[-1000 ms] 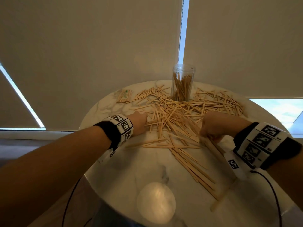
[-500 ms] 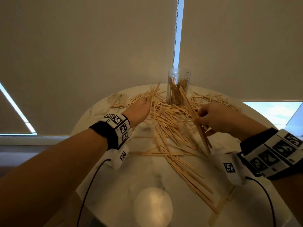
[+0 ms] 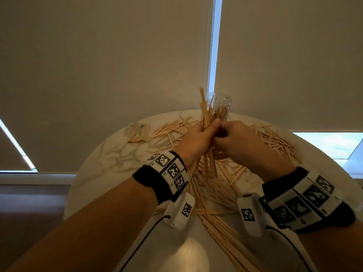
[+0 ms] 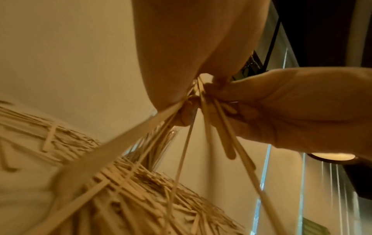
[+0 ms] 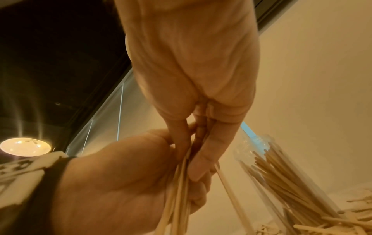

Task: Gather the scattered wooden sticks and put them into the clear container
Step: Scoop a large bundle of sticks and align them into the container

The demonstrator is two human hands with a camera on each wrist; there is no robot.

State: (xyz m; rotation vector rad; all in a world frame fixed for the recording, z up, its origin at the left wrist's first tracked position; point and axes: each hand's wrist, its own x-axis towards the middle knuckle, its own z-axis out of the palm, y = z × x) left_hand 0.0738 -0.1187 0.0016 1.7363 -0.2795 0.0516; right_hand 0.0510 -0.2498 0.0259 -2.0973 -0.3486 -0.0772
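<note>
Many thin wooden sticks (image 3: 214, 185) lie scattered across a round marble table (image 3: 110, 163). At the table's far side stands the clear container (image 3: 224, 107), partly filled with upright sticks. Just in front of it, my left hand (image 3: 204, 130) and right hand (image 3: 225, 134) meet and together grip a bundle of sticks (image 3: 204, 107), held nearly upright above the table. The bundle's tops reach above the container's rim. In the right wrist view, the right hand's fingers (image 5: 211, 151) pinch the bundle (image 5: 179, 198) against the left hand (image 5: 120, 182), with the container (image 5: 271, 174) close by.
A small wrapped pack of sticks (image 3: 138, 132) lies at the table's back left. More loose sticks (image 3: 275, 140) spread to the right of the container. Roller blinds and a bead chain (image 3: 211, 46) hang right behind the table. Dark floor (image 3: 29, 203) lies to the left.
Both hands rose from the pile and came together in front of the container. The sticks the right hand picked up now stand in one bundle held by both hands.
</note>
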